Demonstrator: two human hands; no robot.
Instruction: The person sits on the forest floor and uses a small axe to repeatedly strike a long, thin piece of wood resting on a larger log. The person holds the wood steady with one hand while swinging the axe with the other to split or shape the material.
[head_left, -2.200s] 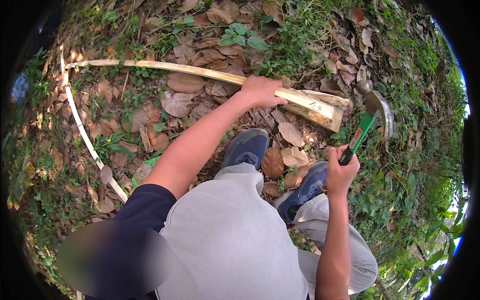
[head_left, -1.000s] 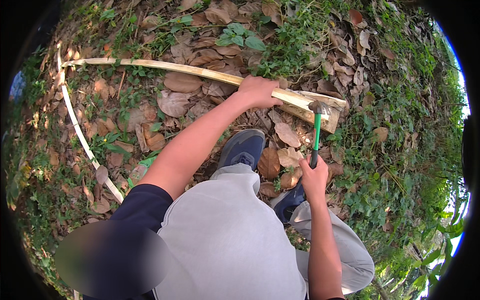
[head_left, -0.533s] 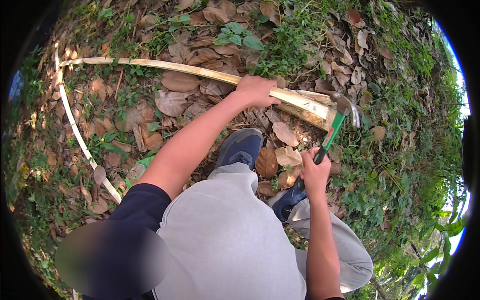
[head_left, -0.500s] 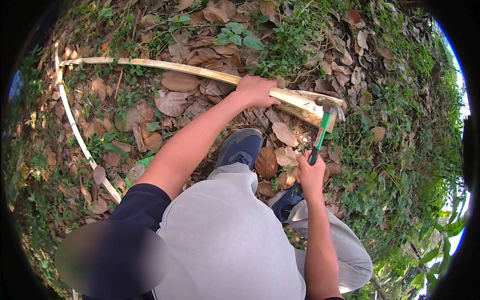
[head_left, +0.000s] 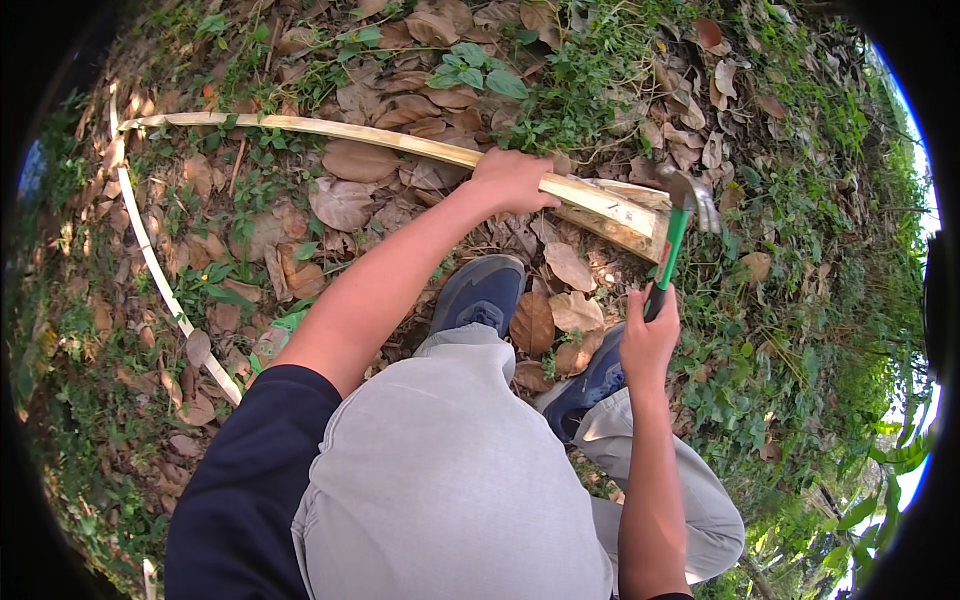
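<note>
My left hand (head_left: 513, 181) is wrapped over a long pale wooden strip (head_left: 350, 134), close to its right end. That end lies over shorter wood pieces (head_left: 603, 227), and the joint between them is partly hidden. In my right hand (head_left: 649, 335) is a claw hammer (head_left: 674, 240), gripped by the black end of its green handle. The metal head is at the right end of the wood, its claw turned to the right. Whether the head touches the wood, I cannot tell.
A second pale strip (head_left: 160, 270) runs down the left side, meeting the long strip at the far left. Dry brown leaves (head_left: 345, 205) and green plants (head_left: 760, 330) cover the ground. My blue shoes (head_left: 480, 295) stand just nearer than the wood.
My right hand and the hammer have shifted to the right, so the head has gone from over the wood to its right end. My left hand stays on the strip.
</note>
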